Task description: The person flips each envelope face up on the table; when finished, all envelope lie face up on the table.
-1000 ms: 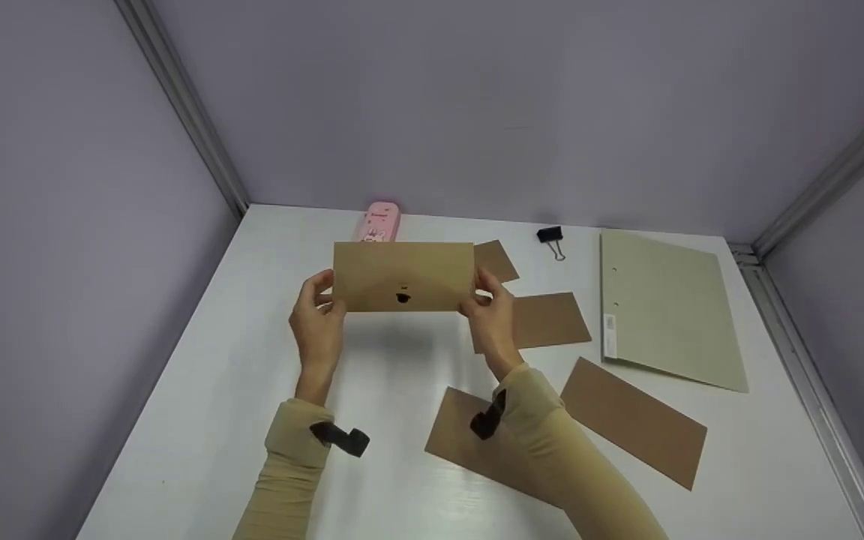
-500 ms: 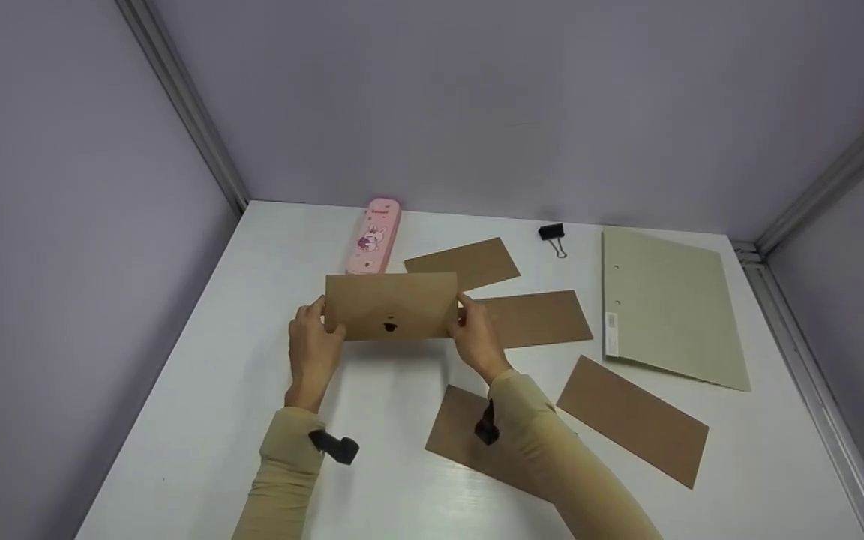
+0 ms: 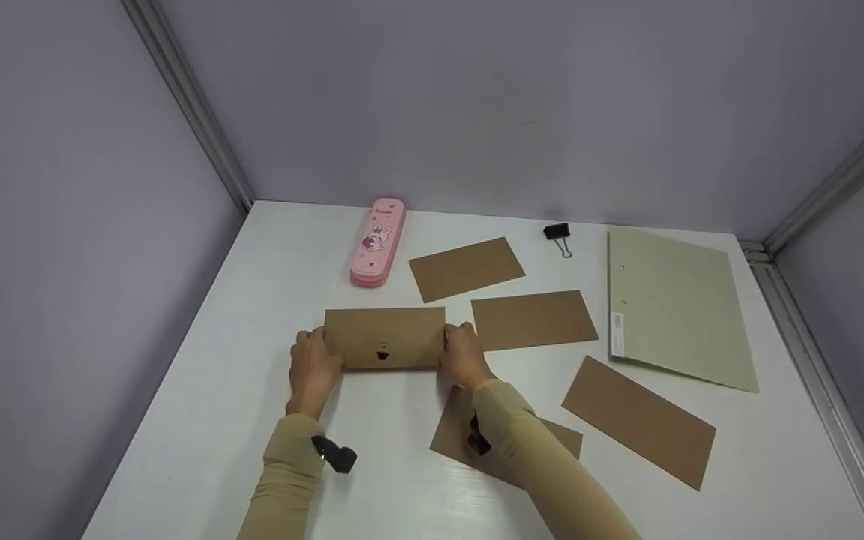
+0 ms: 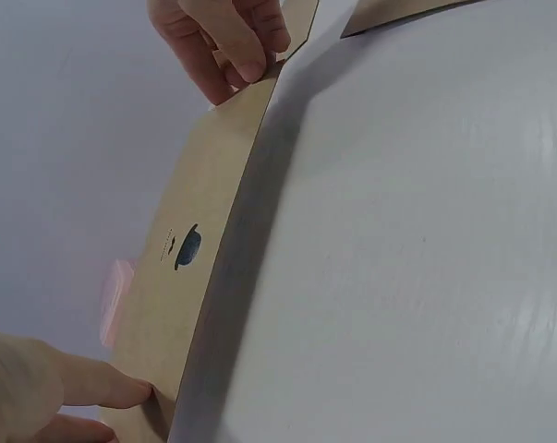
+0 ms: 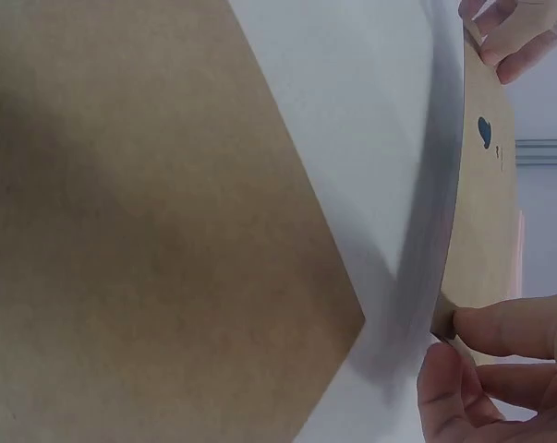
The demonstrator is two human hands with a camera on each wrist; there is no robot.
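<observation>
A brown envelope (image 3: 385, 337) with a small dark seal on its face is held by both short ends, tilted, its lower edge close above the white table (image 3: 267, 285). My left hand (image 3: 310, 365) pinches its left end and my right hand (image 3: 462, 354) pinches its right end. In the left wrist view the envelope (image 4: 190, 249) runs away from my left hand (image 4: 38, 392) to the far hand. The right wrist view has the envelope (image 5: 486, 175) edge-on, gripped at the bottom by my right hand (image 5: 500, 369).
Several more brown envelopes lie flat: one (image 3: 466, 268) behind, one (image 3: 533, 319) to the right, one (image 3: 638, 421) at front right, one (image 3: 454, 435) under my right forearm. A pink pencil case (image 3: 378, 241), a black binder clip (image 3: 557, 233) and a grey-green folder (image 3: 676, 307) lie farther back.
Both hands have brought the envelope down and toward me, from chest height in front of the pencil case to just above the table.
</observation>
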